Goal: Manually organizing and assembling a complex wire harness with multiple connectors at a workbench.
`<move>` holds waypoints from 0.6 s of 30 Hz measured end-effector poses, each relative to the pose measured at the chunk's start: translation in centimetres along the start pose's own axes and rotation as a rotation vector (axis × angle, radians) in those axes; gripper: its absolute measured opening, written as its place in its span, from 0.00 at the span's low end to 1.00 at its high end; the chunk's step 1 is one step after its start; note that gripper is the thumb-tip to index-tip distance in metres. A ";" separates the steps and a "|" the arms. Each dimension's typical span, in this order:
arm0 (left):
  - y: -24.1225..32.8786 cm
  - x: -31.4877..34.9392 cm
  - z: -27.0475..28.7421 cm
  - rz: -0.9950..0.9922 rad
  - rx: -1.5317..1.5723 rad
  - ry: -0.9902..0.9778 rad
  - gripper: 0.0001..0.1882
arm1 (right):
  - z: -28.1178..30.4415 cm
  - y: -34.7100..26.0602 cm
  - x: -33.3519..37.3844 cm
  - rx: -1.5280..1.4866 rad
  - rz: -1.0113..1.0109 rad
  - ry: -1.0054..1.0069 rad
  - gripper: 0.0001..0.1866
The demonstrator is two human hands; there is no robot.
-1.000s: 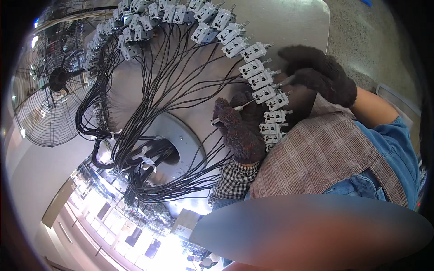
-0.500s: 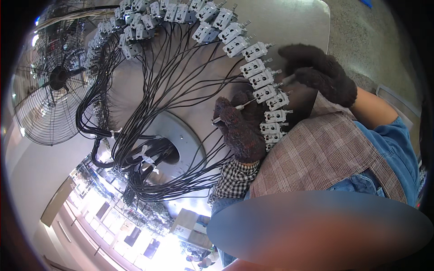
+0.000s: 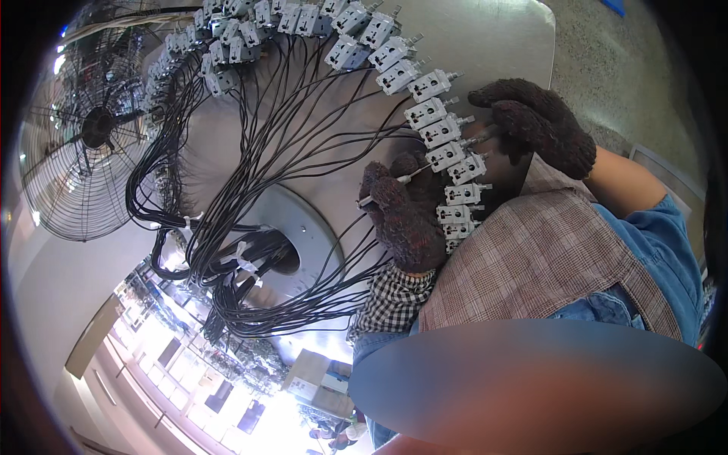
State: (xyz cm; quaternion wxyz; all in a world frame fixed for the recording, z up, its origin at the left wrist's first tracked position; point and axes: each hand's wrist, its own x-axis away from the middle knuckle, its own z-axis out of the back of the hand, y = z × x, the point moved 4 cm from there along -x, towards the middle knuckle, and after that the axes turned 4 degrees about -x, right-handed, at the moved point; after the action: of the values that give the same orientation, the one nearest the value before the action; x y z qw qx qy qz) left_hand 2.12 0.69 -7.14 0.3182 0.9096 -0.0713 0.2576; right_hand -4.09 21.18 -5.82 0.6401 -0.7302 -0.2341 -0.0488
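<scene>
My left hand (image 3: 406, 216), in a dark brown knit glove, is closed around a thin tool with a pale shaft (image 3: 413, 176). Its tip points toward the row of grey clamp-like metal blocks (image 3: 445, 156), close to one of them; contact cannot be made out. A small metal end (image 3: 365, 202) shows at the other side of the fist. Across the row, my right hand (image 3: 535, 125), gloved alike, has its fingers stretched toward the blocks' projecting studs, with a gap between the upper fingers. Black cables (image 3: 303, 163) run from the blocks to a thick bundle.
The blocks curve along the metal table (image 3: 485, 38). Cables pass by a grey ring-shaped plate (image 3: 322, 231) with a dark opening. A wire-caged fan (image 3: 80, 174) stands at the left. White ties (image 3: 244, 259) bind the bundle. Concrete floor (image 3: 599, 76) lies beyond the table edge.
My right hand has shifted slightly down, and its fingers show sharper than before. My left hand and the tool stay almost in place.
</scene>
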 end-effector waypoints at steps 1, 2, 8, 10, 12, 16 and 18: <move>0.1 0.1 -0.7 0.035 0.022 0.051 0.16 | 0.1 0.1 0.0 0.007 0.000 -0.006 0.17; 0.1 0.1 -1.0 0.069 0.045 0.102 0.17 | 0.2 0.2 -0.1 0.014 -0.002 -0.012 0.17; -0.1 0.1 -1.2 0.037 0.068 0.026 0.16 | 0.1 0.1 0.1 0.039 0.366 0.006 0.16; 0.0 0.1 -1.3 0.029 0.077 0.009 0.16 | 0.5 0.1 0.1 0.138 0.377 -0.023 0.17; 0.0 0.1 -1.2 0.020 0.086 0.000 0.16 | 0.6 -0.9 0.2 0.239 0.388 -0.053 0.17; 0.1 0.0 -1.1 0.014 0.055 0.036 0.17 | 0.3 -0.2 0.2 0.095 0.055 -0.053 0.19; 0.1 0.0 -1.3 0.014 0.048 0.043 0.17 | 0.4 0.1 0.3 0.080 0.221 -0.017 0.18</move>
State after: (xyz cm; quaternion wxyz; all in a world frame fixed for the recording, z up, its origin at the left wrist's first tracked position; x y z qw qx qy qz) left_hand 1.53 1.39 -6.21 0.2958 0.9106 -0.0648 0.2811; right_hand -3.87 21.69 -5.83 0.6682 -0.7257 -0.1594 0.0376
